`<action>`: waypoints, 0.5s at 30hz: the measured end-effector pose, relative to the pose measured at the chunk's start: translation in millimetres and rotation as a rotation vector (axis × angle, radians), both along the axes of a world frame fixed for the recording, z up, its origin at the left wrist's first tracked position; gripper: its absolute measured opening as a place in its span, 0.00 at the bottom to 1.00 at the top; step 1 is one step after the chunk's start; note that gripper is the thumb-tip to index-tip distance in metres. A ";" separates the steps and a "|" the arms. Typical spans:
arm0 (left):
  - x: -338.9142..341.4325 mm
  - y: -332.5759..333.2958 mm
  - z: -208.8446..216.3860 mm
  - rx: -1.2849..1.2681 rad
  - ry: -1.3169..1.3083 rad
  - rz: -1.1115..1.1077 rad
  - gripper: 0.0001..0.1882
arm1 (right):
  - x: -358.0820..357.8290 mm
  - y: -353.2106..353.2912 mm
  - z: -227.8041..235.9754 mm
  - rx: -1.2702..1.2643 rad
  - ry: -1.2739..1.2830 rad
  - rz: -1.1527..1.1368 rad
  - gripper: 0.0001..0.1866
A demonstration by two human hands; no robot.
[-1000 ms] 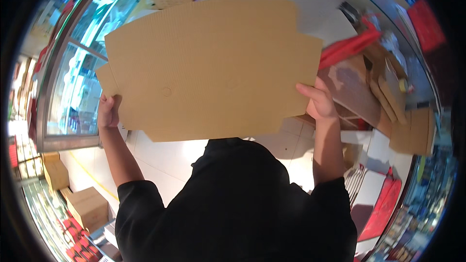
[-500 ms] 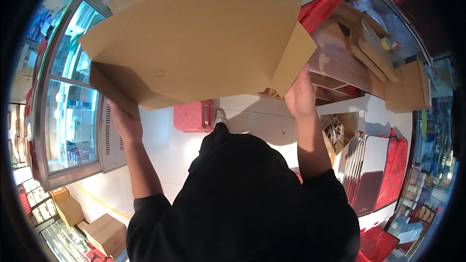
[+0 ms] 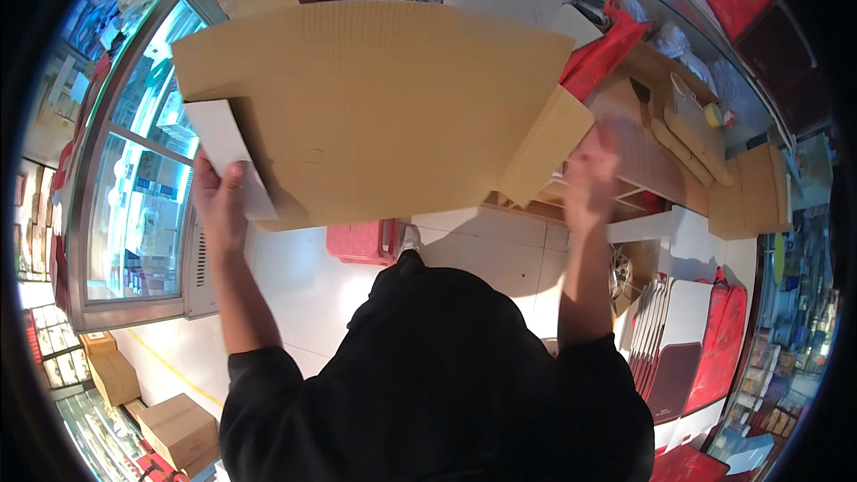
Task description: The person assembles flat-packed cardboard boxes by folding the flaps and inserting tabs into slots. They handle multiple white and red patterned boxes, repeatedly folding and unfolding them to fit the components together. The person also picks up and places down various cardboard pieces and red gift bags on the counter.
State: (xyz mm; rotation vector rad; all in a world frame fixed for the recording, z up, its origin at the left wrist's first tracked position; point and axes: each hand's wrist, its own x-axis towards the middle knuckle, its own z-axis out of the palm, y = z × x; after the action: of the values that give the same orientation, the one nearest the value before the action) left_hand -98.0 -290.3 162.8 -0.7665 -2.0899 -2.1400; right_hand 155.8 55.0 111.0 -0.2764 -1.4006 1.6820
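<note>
A large brown cardboard sheet (image 3: pixel 384 107) with a flap at each side spans the space in front of me. My left hand (image 3: pixel 220 196) grips the left flap (image 3: pixel 234 161), thumb on its white face, and this flap is folded inward over the sheet. On the other side, the brown right flap (image 3: pixel 549 143) stands at an angle to the sheet. My right hand (image 3: pixel 591 178) is just to the right of that flap. Motion smears its fingers, and I cannot tell whether they touch the cardboard.
Below the sheet, a pink-red stool (image 3: pixel 361 243) stands on the pale floor. A glass display cabinet (image 3: pixel 143 205) is at the left. At the right are a wooden counter with a red bag (image 3: pixel 607 54), a cardboard carton (image 3: pixel 750 187) and stacked panels (image 3: pixel 656 330). Cardboard boxes (image 3: pixel 178 428) sit lower left.
The left flap has turned inward and now shows its white face. My left hand's thumb has come onto it. My right hand has shifted right, away from the right flap's edge.
</note>
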 end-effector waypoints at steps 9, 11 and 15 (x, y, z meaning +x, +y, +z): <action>14.2 19.7 129.7 -0.341 0.547 -0.236 0.23 | -30.5 -48.9 172.1 0.847 -0.860 0.353 0.39; 18.0 42.5 149.6 -0.313 0.794 -0.183 0.23 | -39.9 -34.1 153.3 0.568 -0.722 0.402 0.32; -26.3 44.7 128.2 0.173 0.778 0.122 0.29 | -36.2 -10.3 128.6 0.091 -0.417 0.296 0.22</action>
State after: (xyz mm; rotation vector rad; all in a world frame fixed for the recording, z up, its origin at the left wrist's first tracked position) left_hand -124.3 -245.5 291.0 -1.1648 -1.4775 -1.5560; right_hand 119.6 44.7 239.6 -0.4008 -1.8969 1.8631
